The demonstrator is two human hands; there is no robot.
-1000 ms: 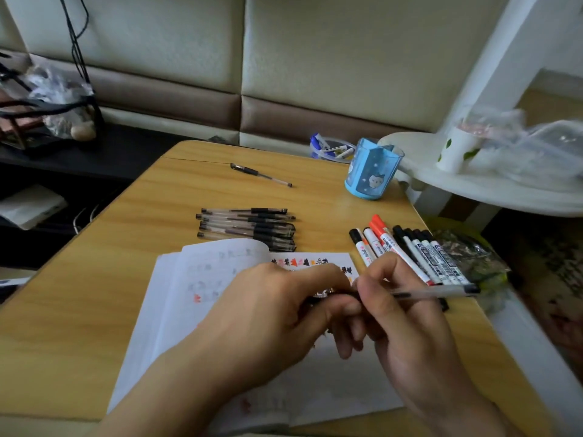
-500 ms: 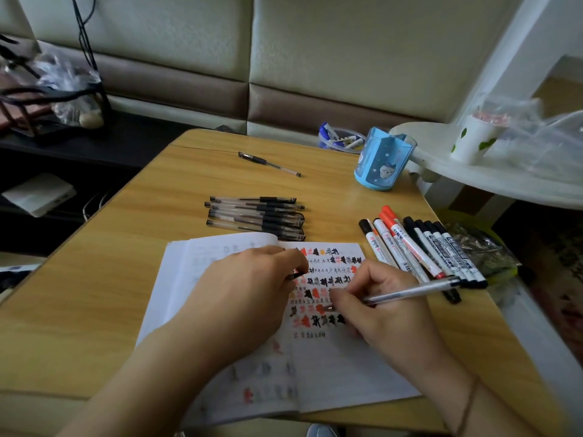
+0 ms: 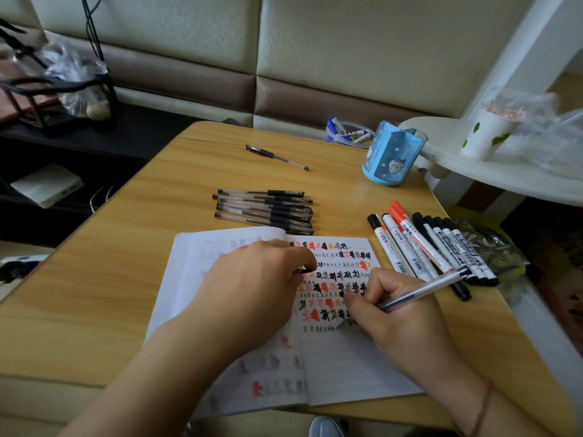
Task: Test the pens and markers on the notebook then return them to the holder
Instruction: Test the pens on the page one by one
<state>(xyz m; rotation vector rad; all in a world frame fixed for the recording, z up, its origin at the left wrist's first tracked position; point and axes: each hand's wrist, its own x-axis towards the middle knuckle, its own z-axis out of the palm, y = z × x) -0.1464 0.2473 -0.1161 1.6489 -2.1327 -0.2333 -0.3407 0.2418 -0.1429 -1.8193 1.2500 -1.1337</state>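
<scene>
Wooden table (image 3: 126,279): seven markers (image 3: 441,247), one holder (image 3: 391,156).

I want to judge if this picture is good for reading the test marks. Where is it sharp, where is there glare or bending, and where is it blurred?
Head view: the marks on the notebook are sharp; soft daylight puts a pale glare on the table beside the blue holder; the wide lens bends the table edges; the plastic bags at far right are smeared.

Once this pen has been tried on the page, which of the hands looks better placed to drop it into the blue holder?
Probably the right hand: it already grips the pen, and the blue holder stands on its side of the table. The left hand rests on the notebook.
</scene>
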